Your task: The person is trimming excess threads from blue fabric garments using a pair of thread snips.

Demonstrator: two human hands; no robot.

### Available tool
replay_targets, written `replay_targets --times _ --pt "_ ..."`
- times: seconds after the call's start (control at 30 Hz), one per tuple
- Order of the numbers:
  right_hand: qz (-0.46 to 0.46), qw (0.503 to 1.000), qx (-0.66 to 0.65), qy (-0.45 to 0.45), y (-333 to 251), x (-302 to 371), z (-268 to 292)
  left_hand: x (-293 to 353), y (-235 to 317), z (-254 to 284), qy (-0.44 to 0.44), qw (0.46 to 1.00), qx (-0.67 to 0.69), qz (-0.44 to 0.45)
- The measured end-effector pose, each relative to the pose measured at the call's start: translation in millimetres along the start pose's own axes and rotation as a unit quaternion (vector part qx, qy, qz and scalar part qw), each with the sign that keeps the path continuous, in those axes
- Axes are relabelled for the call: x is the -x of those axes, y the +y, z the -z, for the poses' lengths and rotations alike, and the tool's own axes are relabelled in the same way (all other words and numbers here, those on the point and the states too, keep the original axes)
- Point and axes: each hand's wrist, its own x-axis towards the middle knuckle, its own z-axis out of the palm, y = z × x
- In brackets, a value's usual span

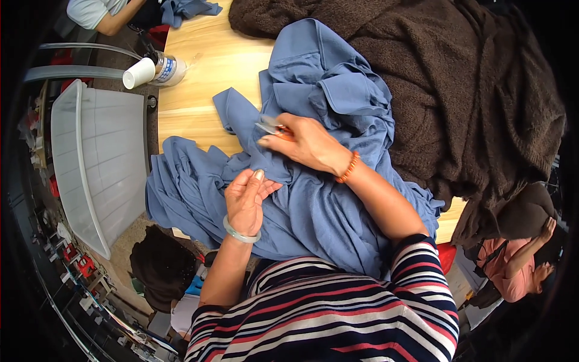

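- While the blue cloth (pixel 313 211) spreads in loose folds across the middle of the frame, the left hand (pixel 243 202), left of centre, pinches it between thumb and fingers, the other fingers loosely extended.
- Just above and to the right, the right hand (pixel 313 148) is curled around small orange-handled snips (pixel 283 135), whose blades point toward the left of the frame.
- Judging by its limp drape, the cloth should handle as soft and fairly light, not fragile, but apt to bunch and slide; a flat, stitched-looking edge would offer a surer hold than the loose folds.
- Motion blurs the snips, so I cannot tell how far apart the blades are or whether they touch the cloth.
- The left fingertips are partly lost among folds; the cloth's full outline is hidden by overlaps, and brown fabric (pixel 422 84) at upper right runs beside it.
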Motion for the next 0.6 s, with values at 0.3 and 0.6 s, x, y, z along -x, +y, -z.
replay_targets --times 0.3,0.6 --pt "0.015 0.996 0.084 -0.029 -7 71 -14 0 -6 1 0.001 0.998 0.068 -0.003" --pt "0.032 0.994 0.104 -0.03 -3 63 -18 2 -6 -3 0.002 0.999 0.027 -0.026"
